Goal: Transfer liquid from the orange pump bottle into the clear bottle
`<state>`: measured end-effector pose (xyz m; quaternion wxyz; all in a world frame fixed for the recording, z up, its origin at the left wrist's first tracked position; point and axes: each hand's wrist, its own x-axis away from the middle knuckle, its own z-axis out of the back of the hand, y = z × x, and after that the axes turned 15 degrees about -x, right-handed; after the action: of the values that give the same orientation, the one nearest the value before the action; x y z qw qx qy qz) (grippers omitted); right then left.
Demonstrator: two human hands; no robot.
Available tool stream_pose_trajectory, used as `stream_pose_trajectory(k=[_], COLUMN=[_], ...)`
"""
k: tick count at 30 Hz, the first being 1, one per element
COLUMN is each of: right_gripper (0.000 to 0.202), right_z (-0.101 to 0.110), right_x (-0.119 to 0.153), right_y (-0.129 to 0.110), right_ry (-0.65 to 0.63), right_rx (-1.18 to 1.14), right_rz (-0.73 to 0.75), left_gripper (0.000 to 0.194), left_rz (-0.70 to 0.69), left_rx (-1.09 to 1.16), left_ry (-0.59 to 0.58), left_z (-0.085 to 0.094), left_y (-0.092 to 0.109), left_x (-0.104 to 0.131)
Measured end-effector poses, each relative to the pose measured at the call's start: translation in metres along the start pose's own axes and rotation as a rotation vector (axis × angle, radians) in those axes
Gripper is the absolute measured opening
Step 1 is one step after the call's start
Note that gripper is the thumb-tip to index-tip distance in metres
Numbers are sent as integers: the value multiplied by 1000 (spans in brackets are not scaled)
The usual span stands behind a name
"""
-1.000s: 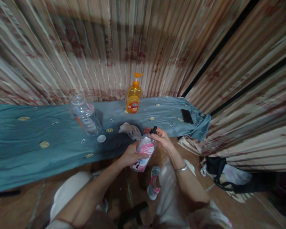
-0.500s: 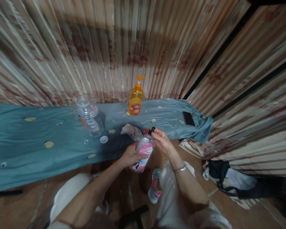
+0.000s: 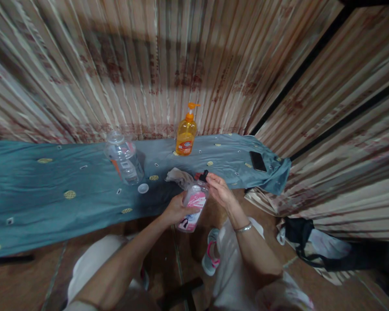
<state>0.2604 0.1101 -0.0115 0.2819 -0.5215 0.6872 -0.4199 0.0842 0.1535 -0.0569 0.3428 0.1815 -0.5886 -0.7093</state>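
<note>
A clear pump bottle with a pink and white label (image 3: 194, 201) is tilted in front of me, below the bench's front edge. My left hand (image 3: 176, 209) is wrapped round its body from the left. At its top, the fingers of my right hand (image 3: 219, 190) pinch the black pump top (image 3: 203, 176). Whether this top is seated on the neck or lifted slightly off it, I cannot tell. A crumpled greyish cloth (image 3: 179, 177) lies on the bench just behind the bottle.
An orange pump bottle (image 3: 186, 137) stands on the cloth-covered bench (image 3: 94, 190). To the left are a large clear plastic bottle without a cap (image 3: 125, 160) and a white round lid (image 3: 143, 188). A phone (image 3: 258, 161) lies at the right. Behind hangs a pleated curtain (image 3: 132, 86).
The black pump top has turned and shifted slightly left in my right fingers. My left hand keeps its hold on the bottle. The whole view has moved a little.
</note>
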Motion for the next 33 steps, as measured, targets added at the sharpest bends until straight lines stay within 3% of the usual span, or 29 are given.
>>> stream_pose_trajectory(k=[8,20,33], right_gripper=[45,39,35], right_z=[-1,-1,-1], right_x=[0,-1,-4], right_y=[2,3,4], right_ry=[16,-4,17], right_rx=[16,22,-31], right_rz=[0,-2,11], left_gripper=[54,54,51], left_rz=[-17,3,-29], left_rx=[-26,23,-150], left_ry=[-3,-21,-13], left_z=[1,0,4], left_y=[-5,2,-1], left_x=[-2,3,0])
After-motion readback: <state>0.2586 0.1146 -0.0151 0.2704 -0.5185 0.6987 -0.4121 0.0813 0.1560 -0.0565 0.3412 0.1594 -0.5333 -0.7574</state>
